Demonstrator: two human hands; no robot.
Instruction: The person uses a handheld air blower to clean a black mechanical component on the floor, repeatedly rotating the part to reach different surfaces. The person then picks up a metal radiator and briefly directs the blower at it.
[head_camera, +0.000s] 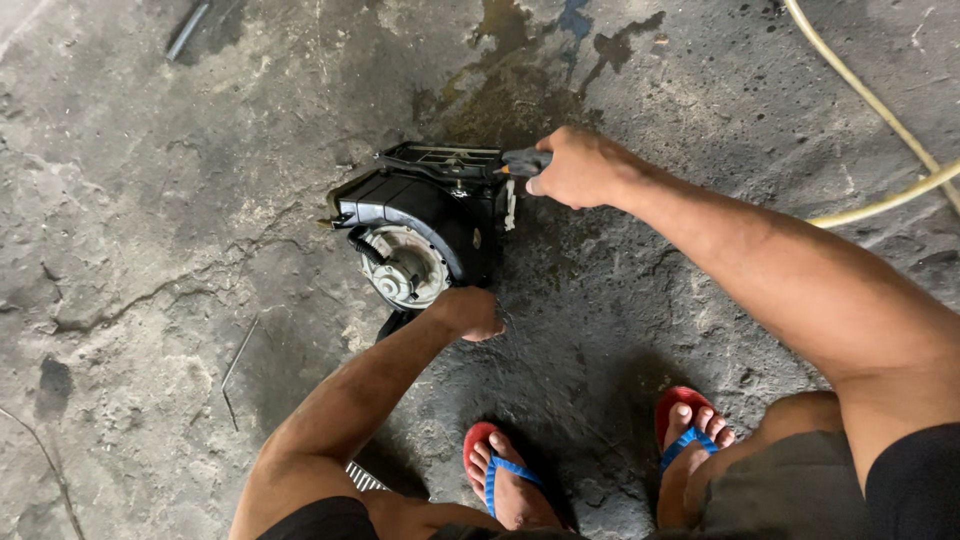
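Note:
A black plastic blower housing (420, 205) with a round grey motor face (405, 270) stands on the stained concrete floor. My left hand (465, 312) grips its lower near edge. My right hand (580, 168) is closed on a dark tool handle (525, 160) whose tip meets the housing's upper right corner. The tool's tip is hidden behind the housing.
A yellowish hose (880, 110) curves across the floor at the upper right. A thin wire (238, 365) lies at the left. A dark rod (188, 30) lies at the top left. My feet in red and blue sandals (505, 480) rest below the housing.

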